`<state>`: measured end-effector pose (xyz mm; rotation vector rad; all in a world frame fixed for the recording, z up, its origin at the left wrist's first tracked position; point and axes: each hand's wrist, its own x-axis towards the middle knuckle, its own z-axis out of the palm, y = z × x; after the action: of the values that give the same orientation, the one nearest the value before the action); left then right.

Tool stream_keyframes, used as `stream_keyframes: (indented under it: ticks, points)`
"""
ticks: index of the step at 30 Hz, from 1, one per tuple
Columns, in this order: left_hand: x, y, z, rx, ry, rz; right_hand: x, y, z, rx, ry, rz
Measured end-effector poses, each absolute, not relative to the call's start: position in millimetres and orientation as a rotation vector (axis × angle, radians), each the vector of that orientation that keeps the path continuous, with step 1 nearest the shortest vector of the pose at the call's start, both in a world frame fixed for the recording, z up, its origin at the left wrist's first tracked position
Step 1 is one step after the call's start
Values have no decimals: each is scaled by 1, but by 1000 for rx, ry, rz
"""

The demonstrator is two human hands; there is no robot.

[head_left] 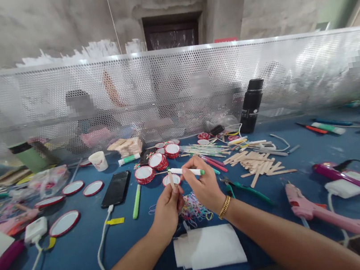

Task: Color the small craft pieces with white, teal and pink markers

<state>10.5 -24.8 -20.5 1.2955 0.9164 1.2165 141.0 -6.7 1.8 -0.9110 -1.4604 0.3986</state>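
Between the fingers of my left hand (168,209) stands a wooden craft stick (171,179), held near its lower end. My right hand (204,187) grips a white marker with green ends (185,171), its tip at the upper end of the stick; whether the two touch I cannot tell. Under my hands lies a heap of coloured rubber bands (195,207). A white cloth pouch (217,246) is nearer the table's front edge. A green marker cap or pen barrel (136,202) rests to the left. Loose craft sticks (255,162) are piled to the right.
Round red-rimmed discs (144,173) lie stacked and scattered leftward, around a black phone (116,188) on a cable. Green-handled pliers (249,191) and a pink glue gun (327,212) lie at right. A black bottle (252,106) stands before the perforated metal screen (165,78).
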Motion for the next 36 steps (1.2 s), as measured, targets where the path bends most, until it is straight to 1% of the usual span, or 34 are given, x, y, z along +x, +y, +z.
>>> stream_keyframes:
  ticks: [17,36]
  points:
    - [9,-26,-21,1322,960,1206,142,-5,2,-904,-1454,304]
    - [10,-23,-23,1296,944,1208,143,-5,1,-916,-1455,298]
